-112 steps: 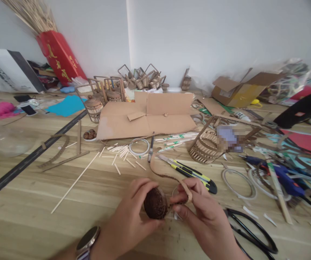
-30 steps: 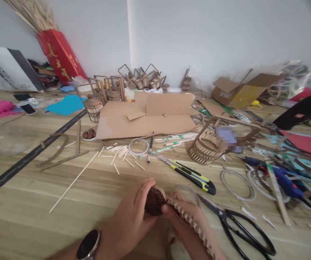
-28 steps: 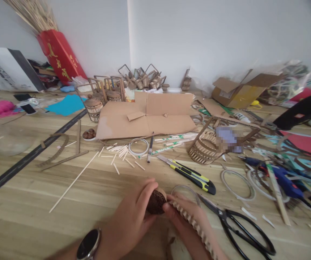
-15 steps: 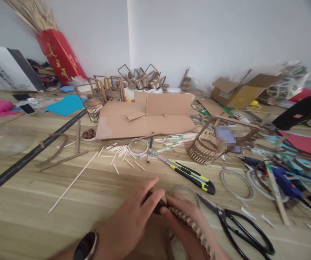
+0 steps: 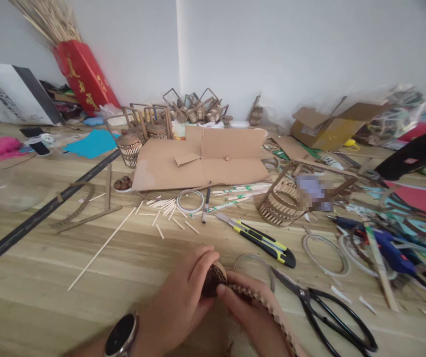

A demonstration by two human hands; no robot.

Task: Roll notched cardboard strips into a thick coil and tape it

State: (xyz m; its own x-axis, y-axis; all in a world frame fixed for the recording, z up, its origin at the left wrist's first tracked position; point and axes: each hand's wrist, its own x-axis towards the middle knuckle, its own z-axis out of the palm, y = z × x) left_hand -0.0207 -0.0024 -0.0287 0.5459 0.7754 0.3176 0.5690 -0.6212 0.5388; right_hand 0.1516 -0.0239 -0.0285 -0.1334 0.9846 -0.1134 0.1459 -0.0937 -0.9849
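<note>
Low in the middle of the view, my left hand [image 5: 183, 292] is wrapped round a tight coil of corrugated cardboard strip [image 5: 213, 279]; its ridged edge faces up. From the coil the loose cardboard strip runs over my right hand [image 5: 252, 302] toward the bottom edge. My right thumb presses on the coil's near side, with the strip pinched in the fingers. Just beyond that hand lies a ring of tape [image 5: 252, 259], partly hidden. Black-handled scissors [image 5: 309, 302] rest to the right, and a yellow and black utility knife [image 5: 261, 242] lies farther back.
Small sticks [image 5: 166, 208] and a pen [image 5: 206, 203] lie ahead, before a folded cardboard sheet [image 5: 168, 168]. A slatted basket [image 5: 280, 203] stands right of them. Farther right is a blue glue gun [image 5: 384, 243] among tape rolls and scraps. Finished little baskets [image 5: 129, 146] stand behind.
My left fingers have drawn together and lowered round the coil, so more of its ridged face shows. My right hand stays at the coil with the strip.
</note>
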